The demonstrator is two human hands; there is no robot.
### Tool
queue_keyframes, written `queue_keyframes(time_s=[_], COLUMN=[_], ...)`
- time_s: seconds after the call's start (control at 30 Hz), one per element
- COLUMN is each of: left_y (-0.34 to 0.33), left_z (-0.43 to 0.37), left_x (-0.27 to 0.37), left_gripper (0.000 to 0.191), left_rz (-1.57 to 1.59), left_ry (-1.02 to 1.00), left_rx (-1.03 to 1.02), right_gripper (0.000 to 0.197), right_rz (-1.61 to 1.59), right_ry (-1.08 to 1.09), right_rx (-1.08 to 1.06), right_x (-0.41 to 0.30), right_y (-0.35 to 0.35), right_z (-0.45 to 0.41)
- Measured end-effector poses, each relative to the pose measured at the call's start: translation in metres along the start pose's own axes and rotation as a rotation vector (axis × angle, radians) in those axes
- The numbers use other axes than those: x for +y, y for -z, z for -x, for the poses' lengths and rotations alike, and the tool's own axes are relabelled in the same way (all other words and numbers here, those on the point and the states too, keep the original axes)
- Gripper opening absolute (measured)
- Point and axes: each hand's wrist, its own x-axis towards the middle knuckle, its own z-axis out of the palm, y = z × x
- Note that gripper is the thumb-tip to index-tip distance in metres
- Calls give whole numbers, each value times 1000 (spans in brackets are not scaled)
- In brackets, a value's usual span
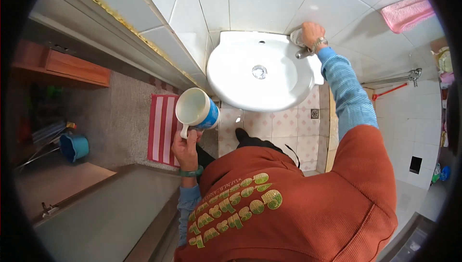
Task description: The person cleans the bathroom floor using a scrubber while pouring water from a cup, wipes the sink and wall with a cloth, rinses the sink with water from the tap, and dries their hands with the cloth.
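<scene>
My left hand grips the handle of a large white mug with a blue patterned band. The mug is tilted, its mouth facing up and left, to the left of the white ceramic washbasin. At the basin's back right corner, my right hand is closed around a pale, see-through object, mostly hidden by the fingers. The metal tap is just below that hand, partly covered by the wrist. No water stream shows from the tap. A metal drain sits in the basin's bowl.
White tiled walls rise behind the basin. A pink towel hangs at upper right, above a metal wall pipe. A striped mat lies left, beyond the doorway, near a blue bucket. A floor drain is at right.
</scene>
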Motion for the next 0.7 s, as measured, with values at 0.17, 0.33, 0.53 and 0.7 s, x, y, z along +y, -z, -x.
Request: queue_keyframes(time_s=[0.17,0.33,0.53,0.7], left_y=[1,-10,-3,3], left_z=[-1,-5,-2,8], left_x=[-2,12,16,14], left_gripper=[13,12,11,10], left_rz=[-18,28,-32,6], left_ry=[14,31,49,72], left_rx=[-23,-71,-55,-3], right_gripper=[20,30,48,42], right_rz=[-132,-78,-480,-758], right_ry=[-158,-292,-361,-233], right_rx=[413,879,908,947], right_x=[-6,-7,-77,-195], right_y=[3,-23,-68,-55], right_z=[14,5,-49,-62])
